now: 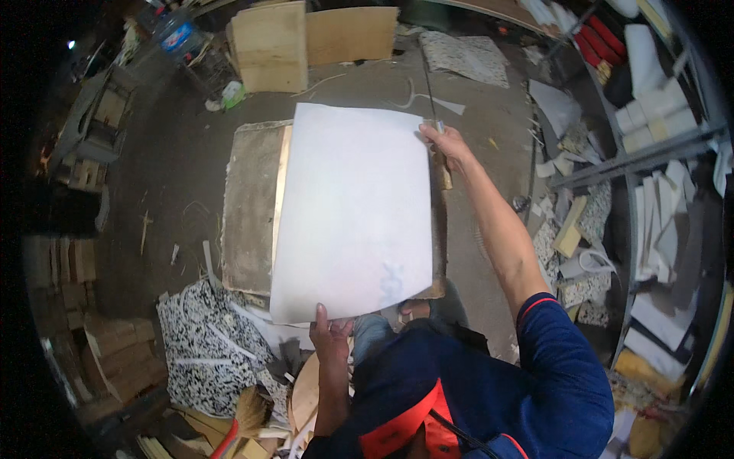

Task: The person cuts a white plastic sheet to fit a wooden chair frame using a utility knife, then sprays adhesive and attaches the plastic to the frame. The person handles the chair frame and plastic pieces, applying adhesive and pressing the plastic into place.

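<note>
A large white sheet [352,206], apparently foam, lies over a worn grey-brown board [248,199] in front of me. My left hand [331,333] grips its near edge, thumb on top and fingers underneath. At the far right corner, my right hand [447,144] pinches the sheet between thumb and fingers. Something small and pale shows by the right fingertips, too small to name. Along the sheet's left side runs a light strip, wood or metal [281,183]. Faint bluish marks show near the sheet's lower right.
Plywood panels [269,47] lean at the far side, beside a big water bottle [177,37]. Metal shelving [604,164] with foam offcuts stands on the right. Speckled foam [206,344] and a straw brush [250,409] lie at the near left. Wood blocks [118,344] are stacked farther left.
</note>
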A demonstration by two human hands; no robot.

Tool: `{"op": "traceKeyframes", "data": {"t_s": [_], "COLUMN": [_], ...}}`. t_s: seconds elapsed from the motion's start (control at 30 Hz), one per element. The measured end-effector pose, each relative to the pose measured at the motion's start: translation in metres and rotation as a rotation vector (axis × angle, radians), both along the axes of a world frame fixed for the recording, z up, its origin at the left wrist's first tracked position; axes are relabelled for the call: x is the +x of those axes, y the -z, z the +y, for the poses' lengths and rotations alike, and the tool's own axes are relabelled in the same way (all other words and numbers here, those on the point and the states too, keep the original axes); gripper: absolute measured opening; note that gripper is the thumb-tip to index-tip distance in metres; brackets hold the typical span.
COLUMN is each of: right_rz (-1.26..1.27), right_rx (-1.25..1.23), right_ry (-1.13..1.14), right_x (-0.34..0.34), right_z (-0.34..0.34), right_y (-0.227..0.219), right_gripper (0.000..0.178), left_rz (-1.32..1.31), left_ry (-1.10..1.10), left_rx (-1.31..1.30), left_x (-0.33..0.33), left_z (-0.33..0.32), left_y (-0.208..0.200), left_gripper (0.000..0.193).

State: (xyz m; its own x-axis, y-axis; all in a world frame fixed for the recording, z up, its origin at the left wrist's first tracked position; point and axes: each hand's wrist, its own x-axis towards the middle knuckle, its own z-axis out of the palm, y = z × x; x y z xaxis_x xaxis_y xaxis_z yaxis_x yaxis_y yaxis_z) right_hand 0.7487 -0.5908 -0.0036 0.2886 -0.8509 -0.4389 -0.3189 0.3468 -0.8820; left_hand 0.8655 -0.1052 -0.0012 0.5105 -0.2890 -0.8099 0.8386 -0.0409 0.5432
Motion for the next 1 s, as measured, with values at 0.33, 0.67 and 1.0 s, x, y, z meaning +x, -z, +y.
{"op": "traceKeyframes", "data": {"t_s": [0.33,0.67,1.0], "right_rz": [-0.266,-0.381,-0.435], "right_rx": [0.142,0.287,0.248], "right_ry": [-0.298,-0.367,-0.167], "right_x": [0.010,-0.016,-0.101], "right_z": [-0.029,-0.055,0.024], "right_y": [0.021,0.056,0.020], "right_gripper": [0.038,0.041,0.039], "left_rz": [-0.253,-0.611,-0.691], "left_ry": [-0.198,-0.416,-0.121], "left_rx": [0.076,0.096,0.066], "left_x": [-0.035,-0.088,0.024], "left_z": [-0.025,-0.073,-0.030], "left_y": [0.004,-0.065,-0.099], "left_gripper": [0.055,0.066,0.072]}}
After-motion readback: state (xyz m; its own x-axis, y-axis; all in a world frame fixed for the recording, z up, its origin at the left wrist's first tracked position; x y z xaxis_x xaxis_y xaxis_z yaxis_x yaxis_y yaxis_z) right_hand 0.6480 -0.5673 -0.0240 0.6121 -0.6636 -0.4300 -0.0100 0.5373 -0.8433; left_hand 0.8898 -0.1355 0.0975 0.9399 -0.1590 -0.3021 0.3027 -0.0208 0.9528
